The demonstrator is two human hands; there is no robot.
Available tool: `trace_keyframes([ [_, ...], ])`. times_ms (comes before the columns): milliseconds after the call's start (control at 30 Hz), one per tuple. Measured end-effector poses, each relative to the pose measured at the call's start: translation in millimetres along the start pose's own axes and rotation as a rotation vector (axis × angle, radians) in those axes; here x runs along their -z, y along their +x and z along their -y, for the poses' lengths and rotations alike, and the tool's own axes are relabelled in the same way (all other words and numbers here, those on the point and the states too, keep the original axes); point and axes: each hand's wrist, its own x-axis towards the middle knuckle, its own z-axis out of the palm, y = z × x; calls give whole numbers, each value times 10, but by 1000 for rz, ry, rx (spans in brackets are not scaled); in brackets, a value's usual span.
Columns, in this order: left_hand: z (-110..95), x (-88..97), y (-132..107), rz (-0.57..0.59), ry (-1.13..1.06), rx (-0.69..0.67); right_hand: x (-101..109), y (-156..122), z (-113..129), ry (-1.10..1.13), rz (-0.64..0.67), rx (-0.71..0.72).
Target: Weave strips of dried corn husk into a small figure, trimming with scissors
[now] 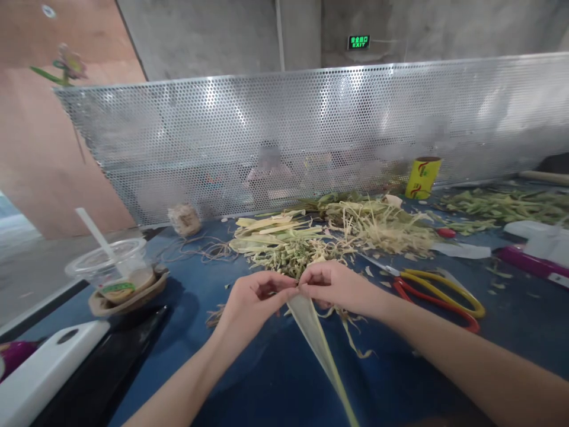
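Note:
Both hands meet at the middle of the blue table. My left hand is closed, thumb and fingers pinching the upper end of a long pale-green leaf strip. From the other side my right hand pinches the same end, its fingertips touching the left ones. The strip widens near the fingers and hangs down toward me as a narrow tail. Just beyond the fingertips lies a heap of dry knotted leaf pieces, with flat yellowish leaves behind it. Scissors with red and yellow handles rest by my right forearm.
A perforated metal screen runs along the table's back. Shredded leaves and a yellow can stand before it. At left are a string ball, a plastic cup with straw, a black tray and a white object.

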Motion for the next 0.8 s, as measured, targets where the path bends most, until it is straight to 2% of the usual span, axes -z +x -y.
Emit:
trace_keyframes([
  [167, 8, 6, 1, 21, -19, 32, 1, 2, 13, -2, -28, 18],
  [333, 7, -5, -24, -80, 27, -10, -3, 9, 32, 114, -13, -73],
  [433, -1, 0, -38, -108, 61, -57, 2, -1, 48, 137, -23, -80],
  [667, -8, 13, -31, 19, 63, 47, 15, -14, 71, 46, -49, -12],
  [800, -11, -6, -48, -35, 135, 6, 6, -16, 70, -36, -65, -33],
])
